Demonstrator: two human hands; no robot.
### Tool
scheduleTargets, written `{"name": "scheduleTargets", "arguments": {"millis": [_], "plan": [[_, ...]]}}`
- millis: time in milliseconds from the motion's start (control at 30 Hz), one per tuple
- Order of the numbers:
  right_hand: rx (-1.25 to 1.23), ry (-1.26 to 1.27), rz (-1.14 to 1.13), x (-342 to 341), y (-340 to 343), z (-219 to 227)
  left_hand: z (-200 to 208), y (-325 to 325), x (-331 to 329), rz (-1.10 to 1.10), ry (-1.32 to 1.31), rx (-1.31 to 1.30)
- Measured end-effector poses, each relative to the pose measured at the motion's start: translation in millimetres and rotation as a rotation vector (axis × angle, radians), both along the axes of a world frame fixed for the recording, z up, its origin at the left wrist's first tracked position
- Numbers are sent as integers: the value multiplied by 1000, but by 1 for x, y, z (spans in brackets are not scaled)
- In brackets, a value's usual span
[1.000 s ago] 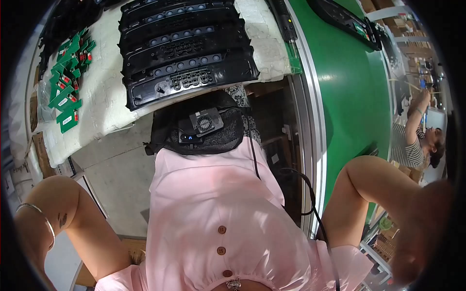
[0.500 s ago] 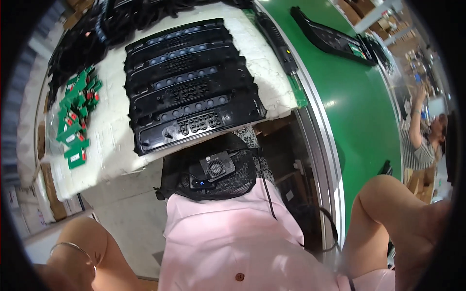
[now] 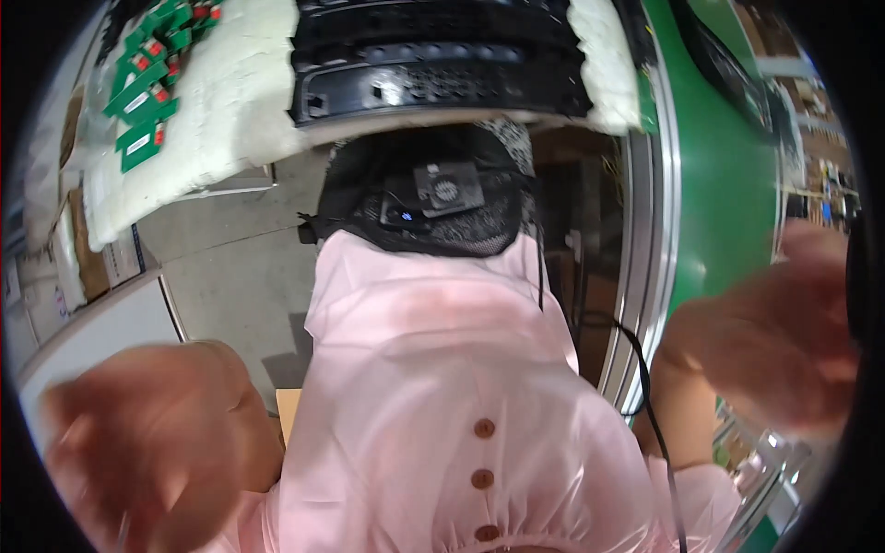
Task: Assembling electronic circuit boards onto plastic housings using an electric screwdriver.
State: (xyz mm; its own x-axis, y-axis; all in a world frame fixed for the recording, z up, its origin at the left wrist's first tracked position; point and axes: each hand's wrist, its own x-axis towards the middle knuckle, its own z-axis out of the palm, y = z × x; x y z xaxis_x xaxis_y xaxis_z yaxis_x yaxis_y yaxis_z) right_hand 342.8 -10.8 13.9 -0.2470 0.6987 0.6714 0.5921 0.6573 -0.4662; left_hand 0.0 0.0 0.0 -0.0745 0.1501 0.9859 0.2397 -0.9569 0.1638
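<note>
Our left hand (image 3: 147, 447) and right hand (image 3: 779, 336) look blurry, so we can't tell their grip. Long black plastic panels (image 3: 438, 66) lie far.

2 hands (image 3: 138, 452), 3 buttons (image 3: 484, 428), 1 fan (image 3: 447, 189), 1 white surface (image 3: 240, 106), 1 green surface (image 3: 724, 212). Panels (image 3: 521, 90): at least 2, cut off at top. Boards (image 3: 143, 146): at least 4, overlapping, exact count unclear.

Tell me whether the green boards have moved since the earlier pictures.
No: the green boards lie at the same place on the white padding; only the view has shifted.
</note>
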Motion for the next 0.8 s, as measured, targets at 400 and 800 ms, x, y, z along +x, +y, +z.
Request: {"name": "scheduleTargets", "arguments": {"millis": [400, 800], "plan": [[-612, -658, 263, -63, 20, -191, -214, -7, 31, 48, 736, -1260], [-417, -600, 479, -76, 38, -208, -202, 6, 52, 82, 741, -1064]]}}
